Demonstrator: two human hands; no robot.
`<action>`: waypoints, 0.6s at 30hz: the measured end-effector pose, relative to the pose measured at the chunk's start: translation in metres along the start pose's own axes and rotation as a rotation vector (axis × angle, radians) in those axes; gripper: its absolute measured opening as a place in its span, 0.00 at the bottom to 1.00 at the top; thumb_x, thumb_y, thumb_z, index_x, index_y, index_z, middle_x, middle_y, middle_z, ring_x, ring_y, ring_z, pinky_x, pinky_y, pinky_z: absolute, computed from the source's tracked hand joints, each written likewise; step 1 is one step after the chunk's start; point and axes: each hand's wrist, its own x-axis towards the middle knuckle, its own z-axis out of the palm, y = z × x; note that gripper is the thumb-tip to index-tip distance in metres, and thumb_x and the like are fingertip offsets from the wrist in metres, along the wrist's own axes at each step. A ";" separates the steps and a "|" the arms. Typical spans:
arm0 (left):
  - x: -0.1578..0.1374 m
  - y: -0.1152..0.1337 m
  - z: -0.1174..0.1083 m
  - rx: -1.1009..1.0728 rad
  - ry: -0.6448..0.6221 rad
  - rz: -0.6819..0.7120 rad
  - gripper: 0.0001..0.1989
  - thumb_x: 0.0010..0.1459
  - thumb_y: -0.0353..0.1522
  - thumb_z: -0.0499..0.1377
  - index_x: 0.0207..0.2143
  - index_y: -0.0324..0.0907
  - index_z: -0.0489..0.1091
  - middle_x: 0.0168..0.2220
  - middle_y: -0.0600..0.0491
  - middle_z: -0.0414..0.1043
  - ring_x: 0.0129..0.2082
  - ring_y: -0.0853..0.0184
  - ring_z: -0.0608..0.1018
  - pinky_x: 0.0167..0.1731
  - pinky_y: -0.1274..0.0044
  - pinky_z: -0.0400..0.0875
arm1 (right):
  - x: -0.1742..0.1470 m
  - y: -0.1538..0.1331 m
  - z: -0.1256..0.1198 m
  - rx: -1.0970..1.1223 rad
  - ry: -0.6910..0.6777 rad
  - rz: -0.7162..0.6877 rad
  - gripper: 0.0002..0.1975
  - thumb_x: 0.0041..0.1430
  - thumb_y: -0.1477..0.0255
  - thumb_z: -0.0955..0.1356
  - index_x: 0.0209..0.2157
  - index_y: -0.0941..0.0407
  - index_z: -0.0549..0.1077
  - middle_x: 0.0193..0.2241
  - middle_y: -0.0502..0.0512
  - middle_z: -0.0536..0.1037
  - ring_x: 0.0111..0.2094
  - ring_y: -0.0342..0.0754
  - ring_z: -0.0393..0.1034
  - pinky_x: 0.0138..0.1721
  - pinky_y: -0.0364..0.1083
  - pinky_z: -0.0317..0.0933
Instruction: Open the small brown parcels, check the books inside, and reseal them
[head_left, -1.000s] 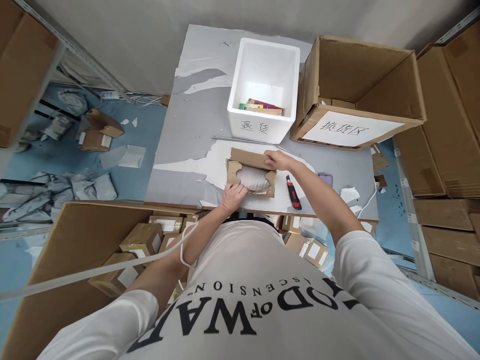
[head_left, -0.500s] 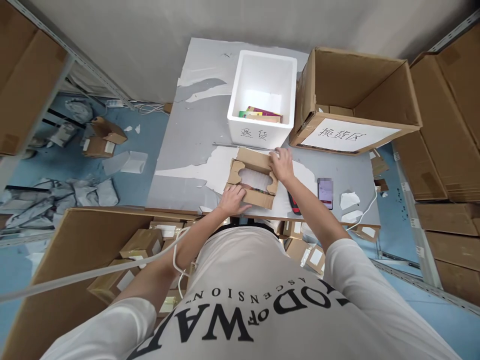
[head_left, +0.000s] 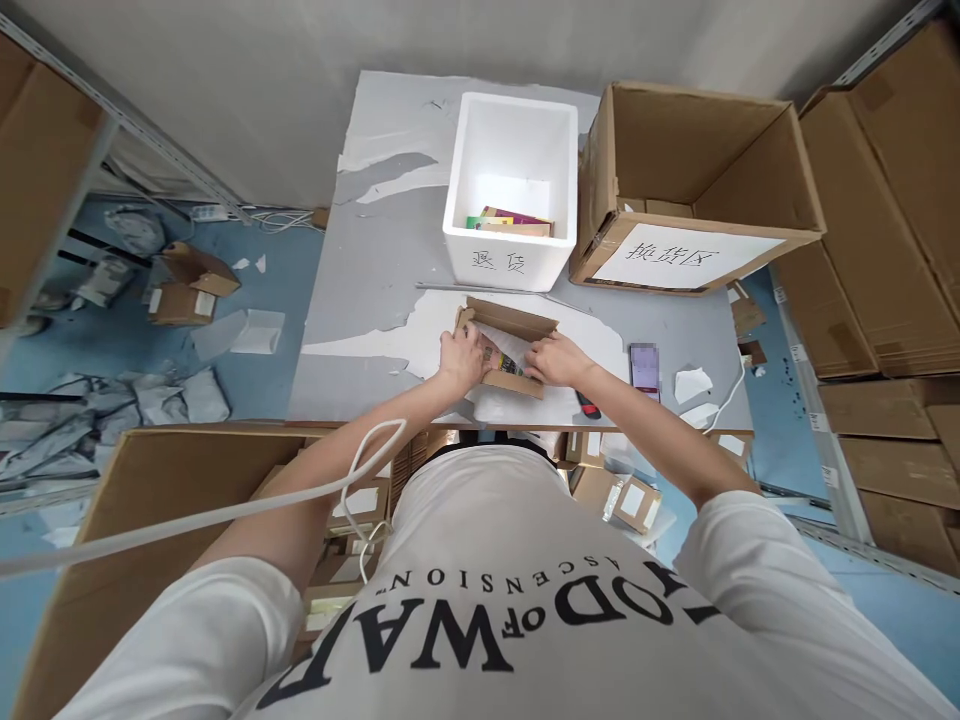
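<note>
A small cardboard box point(head_left: 514, 318) lies open at the near edge of the table, slightly turned. My left hand point(head_left: 463, 356) has its fingers curled over the box's left end. At the right end, my right hand point(head_left: 559, 358) is closed with its fingertips at the side wall. Between the hands, a printed packet point(head_left: 501, 358) with a dark label shows inside the box; my fingers cover parts of it. A red-and-black tool point(head_left: 587, 405) lies by my right wrist, partly hidden by the forearm.
A white foam box point(head_left: 540, 265) holding thin coloured packets stands behind, beside a large open carton point(head_left: 592, 190). A phone point(head_left: 644, 368) and paper scraps point(head_left: 692, 384) lie to the right. A white cable point(head_left: 225, 520) crosses at left, above a big carton of parcels.
Both hands have moved inward over the small box, the left from its front corner to its left end. The end flaps have been spread, uncovering the printed packet. The view has shifted slightly.
</note>
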 end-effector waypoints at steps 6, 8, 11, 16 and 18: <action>0.004 -0.027 0.018 0.012 -0.007 -0.088 0.49 0.51 0.60 0.50 0.62 0.32 0.59 0.65 0.33 0.49 0.63 0.42 0.52 0.59 0.53 0.42 | -0.022 -0.015 0.026 0.091 0.040 0.243 0.30 0.60 0.63 0.66 0.56 0.69 0.65 0.51 0.74 0.68 0.52 0.63 0.62 0.51 0.54 0.54; 0.003 -0.035 0.033 -0.090 -0.001 -0.080 0.57 0.47 0.63 0.50 0.66 0.29 0.49 0.68 0.32 0.40 0.66 0.41 0.47 0.60 0.53 0.41 | -0.023 -0.019 0.034 0.145 0.062 0.287 0.34 0.61 0.63 0.65 0.61 0.71 0.58 0.57 0.75 0.63 0.55 0.63 0.58 0.55 0.54 0.52; -0.002 -0.038 0.055 -0.293 0.003 -0.119 0.65 0.42 0.65 0.52 0.68 0.28 0.36 0.69 0.32 0.33 0.68 0.45 0.44 0.61 0.57 0.47 | -0.012 -0.020 0.032 0.232 0.027 0.348 0.28 0.63 0.65 0.61 0.58 0.72 0.63 0.54 0.77 0.68 0.56 0.64 0.60 0.56 0.56 0.52; -0.011 -0.021 0.068 -0.433 0.023 -0.196 0.65 0.43 0.63 0.55 0.68 0.27 0.34 0.69 0.31 0.36 0.68 0.46 0.48 0.60 0.57 0.52 | 0.045 -0.019 0.010 0.444 -0.105 0.547 0.18 0.61 0.70 0.63 0.43 0.68 0.76 0.44 0.82 0.75 0.52 0.70 0.67 0.51 0.64 0.54; -0.013 -0.013 0.066 -0.446 0.024 -0.239 0.63 0.45 0.63 0.53 0.68 0.28 0.35 0.68 0.30 0.36 0.67 0.44 0.49 0.59 0.53 0.53 | 0.070 -0.020 0.010 0.581 -0.110 0.535 0.16 0.58 0.72 0.66 0.44 0.67 0.75 0.45 0.82 0.74 0.53 0.69 0.67 0.51 0.64 0.57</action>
